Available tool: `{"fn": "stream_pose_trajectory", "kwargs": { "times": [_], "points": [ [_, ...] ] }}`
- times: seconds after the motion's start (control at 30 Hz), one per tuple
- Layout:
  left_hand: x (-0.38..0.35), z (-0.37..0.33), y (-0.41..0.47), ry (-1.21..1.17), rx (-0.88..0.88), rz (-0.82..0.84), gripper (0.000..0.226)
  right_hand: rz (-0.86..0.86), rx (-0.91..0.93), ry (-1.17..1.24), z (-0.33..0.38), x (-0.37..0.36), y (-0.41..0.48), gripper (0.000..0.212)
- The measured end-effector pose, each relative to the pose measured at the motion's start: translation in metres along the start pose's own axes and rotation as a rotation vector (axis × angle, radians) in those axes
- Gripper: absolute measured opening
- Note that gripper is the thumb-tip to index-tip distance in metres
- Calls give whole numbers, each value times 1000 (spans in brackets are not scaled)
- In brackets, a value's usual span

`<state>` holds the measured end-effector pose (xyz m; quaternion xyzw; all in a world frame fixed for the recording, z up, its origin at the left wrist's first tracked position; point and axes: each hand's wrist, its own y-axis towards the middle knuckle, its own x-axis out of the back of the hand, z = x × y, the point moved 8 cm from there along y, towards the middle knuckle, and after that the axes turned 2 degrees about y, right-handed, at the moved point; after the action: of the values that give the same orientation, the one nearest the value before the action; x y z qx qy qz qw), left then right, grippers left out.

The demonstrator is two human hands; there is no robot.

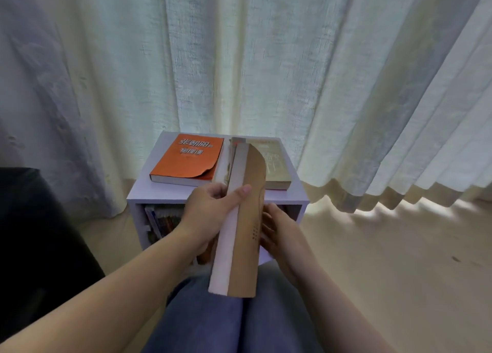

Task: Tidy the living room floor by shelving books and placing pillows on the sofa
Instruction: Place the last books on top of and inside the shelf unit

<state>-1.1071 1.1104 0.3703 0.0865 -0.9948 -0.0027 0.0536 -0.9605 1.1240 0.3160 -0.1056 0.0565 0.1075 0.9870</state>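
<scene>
A tan-covered book (246, 235) stands on edge in front of me, its white page block facing left. My left hand (210, 209) grips it from the left, thumb across the page edge. My right hand (277, 230) touches its tan cover from the right with the fingers spread. Beyond it stands a small white shelf (141, 190) with several books (165, 219) in its opening. On its top lie an orange book (189, 158) with a torn cover corner and a beige book (277, 166).
Pale curtains (239, 60) hang behind the shelf down to the beige floor (386, 259). A dark piece of furniture (34, 233) stands at the left. My blue-trousered knees (234, 320) are below the book.
</scene>
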Motion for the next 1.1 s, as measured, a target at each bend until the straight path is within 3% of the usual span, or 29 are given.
{"fn": "stream_pose_trajectory", "kwargs": {
  "times": [0.1, 0.3, 0.37, 0.43, 0.6, 0.77, 1.0, 1.1],
  "points": [
    [-5, 2, 7, -39, 53, 61, 41, 26, -35, 83, -3, 6, -1, 41],
    [-5, 20, 5, -180, 207, 144, 34, 13, -51, 161, 0, 3, -4, 68],
    [-4, 26, 4, -245, 240, 151, 43, 32, -57, 211, 2, 5, -5, 75],
    [-5, 30, 3, -303, 264, 145, 49, 69, -32, 276, 9, 8, -8, 75],
    [-14, 28, 5, -360, 255, 149, 28, 150, 20, 322, 28, 11, -16, 74],
    [-9, 18, 11, -367, 232, 148, 33, 208, 17, 302, 43, 16, -19, 61],
    [13, 15, 11, -404, 229, 85, 43, 184, 14, 316, 54, 35, -22, 55],
    [17, 15, 9, -448, 228, 79, 32, 173, -14, 359, 54, 39, -23, 54]
  ]
}}
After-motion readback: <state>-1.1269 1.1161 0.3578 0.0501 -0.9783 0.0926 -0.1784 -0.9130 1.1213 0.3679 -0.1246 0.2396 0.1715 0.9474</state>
